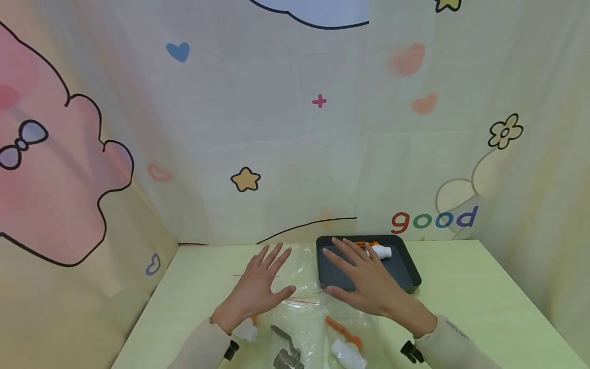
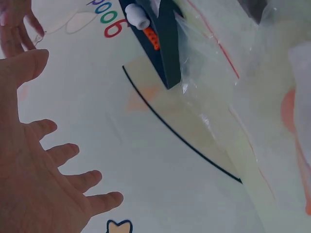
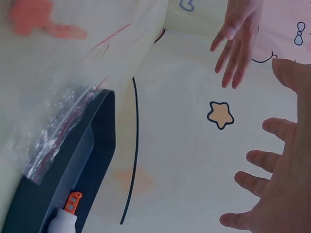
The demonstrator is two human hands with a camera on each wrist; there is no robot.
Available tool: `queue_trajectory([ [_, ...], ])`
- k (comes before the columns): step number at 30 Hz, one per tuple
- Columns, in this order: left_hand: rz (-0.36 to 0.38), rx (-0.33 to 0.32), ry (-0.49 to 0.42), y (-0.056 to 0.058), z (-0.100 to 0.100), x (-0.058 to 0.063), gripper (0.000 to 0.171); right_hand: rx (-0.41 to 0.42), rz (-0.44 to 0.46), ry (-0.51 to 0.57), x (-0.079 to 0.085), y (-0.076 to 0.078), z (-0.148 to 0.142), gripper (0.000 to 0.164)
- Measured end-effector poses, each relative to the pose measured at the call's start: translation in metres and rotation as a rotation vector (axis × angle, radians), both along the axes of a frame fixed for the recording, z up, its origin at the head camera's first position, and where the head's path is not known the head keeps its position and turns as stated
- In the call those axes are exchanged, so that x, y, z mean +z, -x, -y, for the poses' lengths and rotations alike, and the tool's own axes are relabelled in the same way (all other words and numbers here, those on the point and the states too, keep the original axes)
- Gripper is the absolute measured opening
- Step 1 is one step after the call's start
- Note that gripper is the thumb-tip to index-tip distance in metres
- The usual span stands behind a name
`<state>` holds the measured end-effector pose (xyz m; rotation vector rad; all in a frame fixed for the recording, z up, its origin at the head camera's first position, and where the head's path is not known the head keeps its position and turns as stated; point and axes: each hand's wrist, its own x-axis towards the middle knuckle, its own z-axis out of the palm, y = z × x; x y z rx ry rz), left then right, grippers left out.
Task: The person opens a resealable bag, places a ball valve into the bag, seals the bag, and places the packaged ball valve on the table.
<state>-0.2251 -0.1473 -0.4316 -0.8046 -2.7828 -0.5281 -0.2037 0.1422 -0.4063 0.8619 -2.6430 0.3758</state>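
Both hands are raised over the table with fingers spread, holding nothing. My left hand [image 1: 258, 287] hovers above clear zip bags [image 1: 301, 261]. The right hand [image 1: 369, 284] is held in front of a dark tray [image 1: 412, 269], covering part of it in the head view. Nearer to me lie a metal ball valve [image 1: 288, 357] with a grey lever and a white plastic fitting [image 1: 349, 354] with an orange handle [image 1: 343, 330], each in or under clear plastic. Another white fitting [image 1: 246, 331] with an orange part is half hidden by the left wrist.
Inside the tray sit a white fitting [image 1: 381, 251] and an orange handle [image 3: 74, 201]. A printed curtain [image 1: 276, 128] hangs behind the pale green table [image 1: 461, 287] and along its sides. In the right wrist view, a bag's zip edge [image 3: 60, 136] overlaps the tray's rim.
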Motion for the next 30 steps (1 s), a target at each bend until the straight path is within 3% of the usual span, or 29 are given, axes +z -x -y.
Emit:
queue_trajectory([
  [11,0.095,-0.045,0.091,0.029,-0.031,-0.021,0.079,-0.035,-0.024,0.006,-0.010,-0.016,-0.027,0.073],
  [18,0.184,-0.035,0.206,0.046,-0.045,-0.047,0.077,-0.021,-0.032,0.019,-0.019,-0.021,-0.030,0.072],
  [24,0.234,0.001,0.259,0.053,-0.050,-0.059,0.069,-0.025,0.003,0.015,-0.031,-0.022,-0.030,0.071],
  [30,0.215,-0.023,0.280,0.056,-0.052,-0.065,0.059,-0.031,0.046,0.012,-0.042,-0.025,-0.029,0.069],
])
